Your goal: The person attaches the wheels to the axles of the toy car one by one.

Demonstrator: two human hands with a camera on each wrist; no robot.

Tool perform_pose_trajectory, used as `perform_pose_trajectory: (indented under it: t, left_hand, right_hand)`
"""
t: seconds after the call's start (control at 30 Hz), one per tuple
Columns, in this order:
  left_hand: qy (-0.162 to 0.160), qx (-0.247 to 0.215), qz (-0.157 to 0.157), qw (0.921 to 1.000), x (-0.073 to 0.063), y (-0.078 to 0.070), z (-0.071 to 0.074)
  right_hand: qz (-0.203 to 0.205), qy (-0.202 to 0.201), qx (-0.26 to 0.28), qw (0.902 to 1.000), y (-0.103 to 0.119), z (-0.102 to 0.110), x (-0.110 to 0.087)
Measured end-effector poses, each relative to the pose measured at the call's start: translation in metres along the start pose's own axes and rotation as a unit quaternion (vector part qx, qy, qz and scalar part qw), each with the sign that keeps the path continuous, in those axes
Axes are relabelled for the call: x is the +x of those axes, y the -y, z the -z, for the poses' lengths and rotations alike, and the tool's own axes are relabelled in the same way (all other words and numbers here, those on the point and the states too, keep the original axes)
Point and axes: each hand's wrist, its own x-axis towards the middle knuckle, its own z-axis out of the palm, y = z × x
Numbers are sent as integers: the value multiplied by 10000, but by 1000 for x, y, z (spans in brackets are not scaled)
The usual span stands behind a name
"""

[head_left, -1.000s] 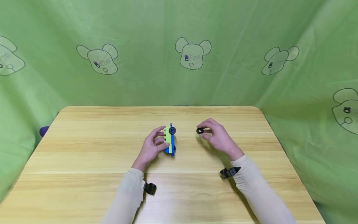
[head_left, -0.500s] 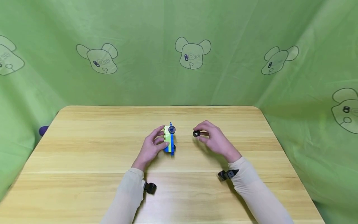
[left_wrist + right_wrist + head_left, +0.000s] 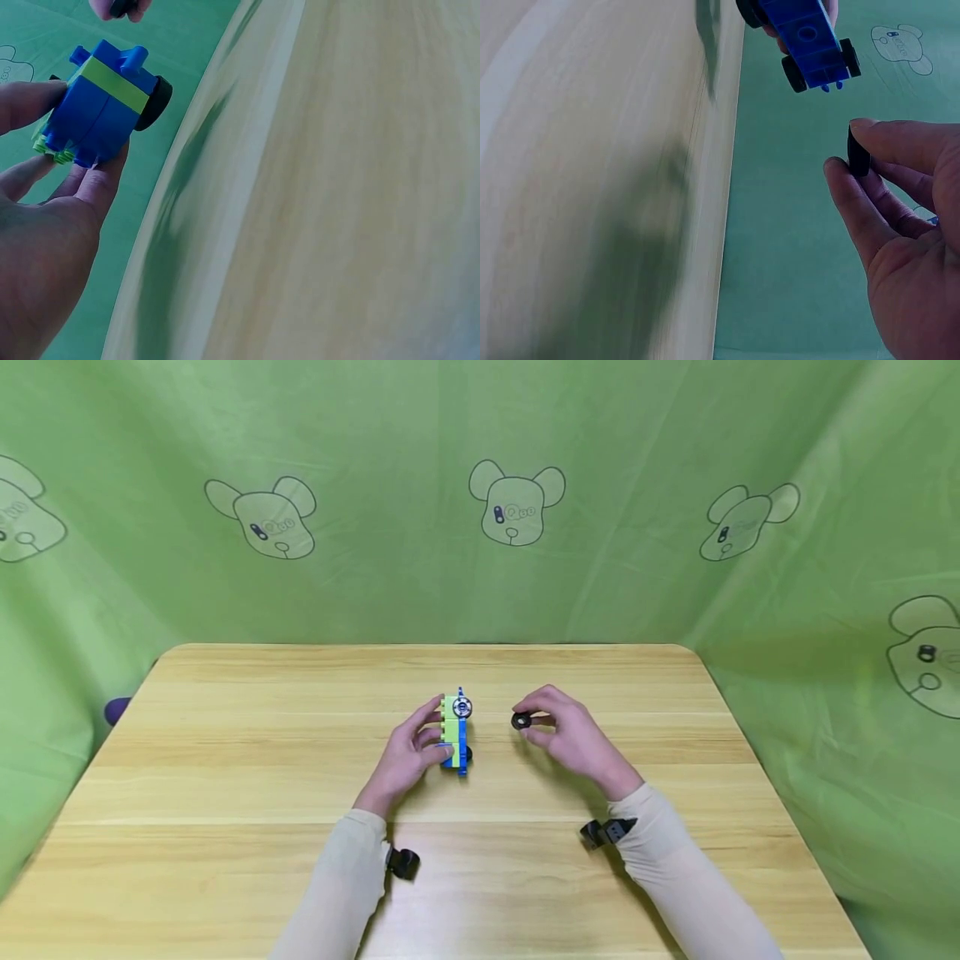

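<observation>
A blue and lime-green toy car (image 3: 452,731) built of bricks is held upright over the table by my left hand (image 3: 401,760), thumb on one side and fingers on the other. One black wheel (image 3: 462,707) with a paler hub faces up near its far end. In the right wrist view the blue underside (image 3: 802,37) shows with black wheels on it. My right hand (image 3: 577,739) pinches a small black toy tyre (image 3: 858,156) between thumb and fingertips. The tyre hangs to the right of the car, a short gap apart, its centre hole showing in the head view.
Both hands are above a light wooden table (image 3: 240,760) with rounded far corners. Green cloth (image 3: 390,577) printed with bear heads hangs behind it and at the sides. Each wrist wears a black camera (image 3: 403,863). A purple thing (image 3: 116,711) peeks out past the left edge.
My right hand has moved left and a little toward me with the tyre, narrowing the gap to the car. The left hand and the car have stayed almost still.
</observation>
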Motion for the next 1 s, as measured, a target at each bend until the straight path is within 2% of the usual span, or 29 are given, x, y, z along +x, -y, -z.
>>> perform_pose_trajectory:
  t: [0.3,0.63,1.0]
  left_hand:
    - [-33,-31,69,10000,-1,0,0]
    - [101,-25,76,9999,-1,1,0]
    - [67,-33,64,10000,-1,1,0]
  right_hand:
    - [90,-44,314,9995,10,-5,-1]
    - [208,2,255,9995,15,-16,-4]
    - [274,107,-19,9996,22,-23,-8]
